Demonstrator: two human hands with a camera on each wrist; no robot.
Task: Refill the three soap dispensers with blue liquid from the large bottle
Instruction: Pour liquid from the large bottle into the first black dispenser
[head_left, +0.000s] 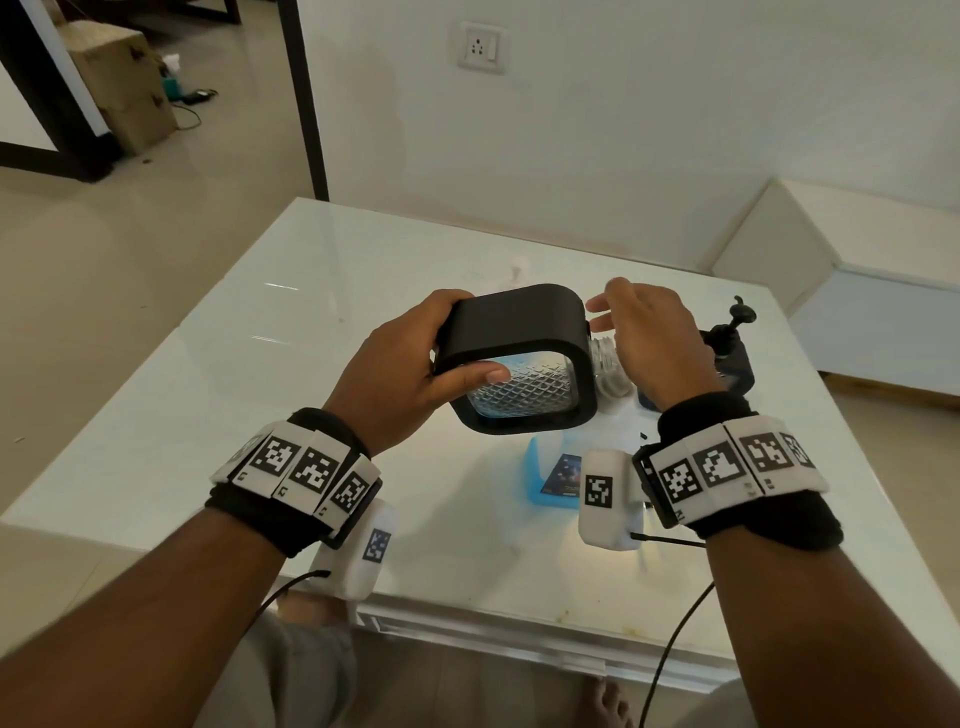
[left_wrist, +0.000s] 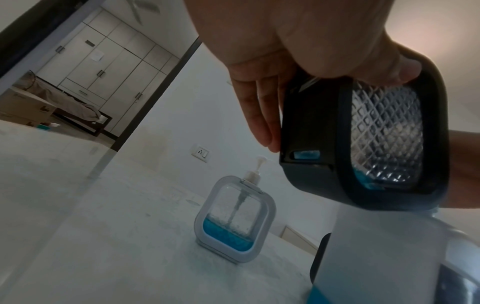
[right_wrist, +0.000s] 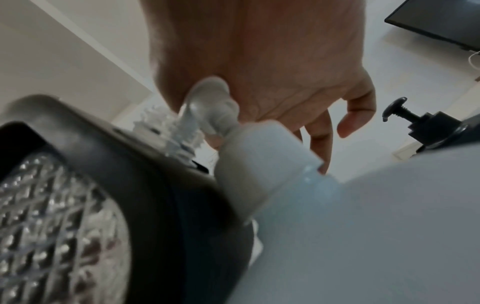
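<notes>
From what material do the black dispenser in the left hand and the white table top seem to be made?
Black dispenser: matte black frame, probably plastic, around a clear window with a cut diamond pattern that glints, either glass or clear plastic. Table top: glossy white, likely glass or a lacquered panel, since it shows sharp light streaks and reflections. The left hand grips the frame.

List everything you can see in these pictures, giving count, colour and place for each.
black-framed dispenser: one, black frame, clear body, tilted above the table
white-framed dispenser: one, little blue liquid, upright on table
dark dispenser: one, black pump, behind right hand
large bottle: one, blue liquid, below the hands
table: one, white
wall socket: one, white, wall
left hand: grips black-framed dispenser
right hand: fingers relaxed, beside its neck
</notes>
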